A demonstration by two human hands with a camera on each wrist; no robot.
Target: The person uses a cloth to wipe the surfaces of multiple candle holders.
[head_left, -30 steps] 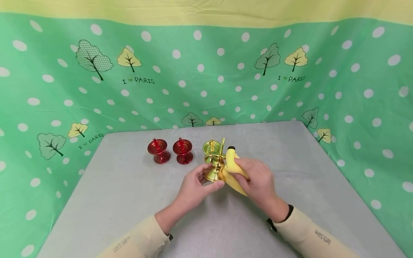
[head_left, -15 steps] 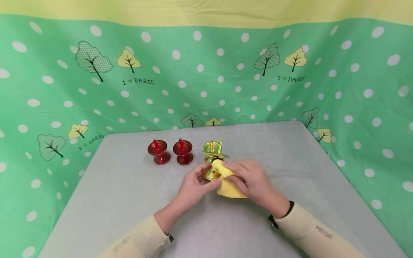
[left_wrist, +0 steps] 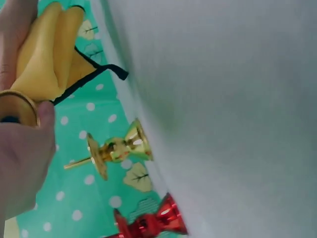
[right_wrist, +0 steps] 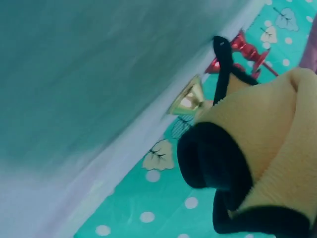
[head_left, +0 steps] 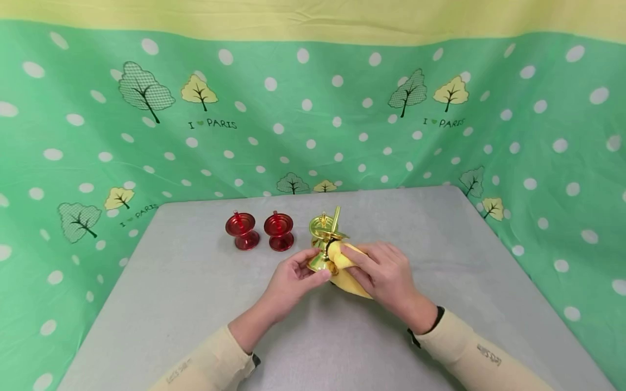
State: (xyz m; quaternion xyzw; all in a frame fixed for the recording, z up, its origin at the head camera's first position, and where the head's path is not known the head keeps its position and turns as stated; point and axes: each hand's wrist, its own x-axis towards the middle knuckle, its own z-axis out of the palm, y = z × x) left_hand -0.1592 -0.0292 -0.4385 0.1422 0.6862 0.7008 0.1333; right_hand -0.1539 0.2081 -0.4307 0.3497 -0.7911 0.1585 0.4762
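My left hand (head_left: 307,267) grips the flared base of a gold candle holder (head_left: 321,263), held slightly tilted just above the grey table (head_left: 195,304). My right hand (head_left: 357,260) holds a yellow cloth (head_left: 348,279) with black trim and presses it against the holder's stem. The holder's dish and pin (head_left: 335,217) stick up above the cloth. In the left wrist view my thumb (left_wrist: 27,148) lies on the base rim (left_wrist: 17,106) beside the cloth (left_wrist: 49,54). The right wrist view is mostly filled by the cloth (right_wrist: 262,129).
A second gold holder (head_left: 319,224) stands right behind the held one. Two red holders (head_left: 242,231) (head_left: 280,231) stand in a row to its left. A green spotted curtain (head_left: 146,136) surrounds the table on three sides.
My right hand has brought the cloth down and to the left, from beside the holder's top onto its stem. My left hand has kept its grip on the base.
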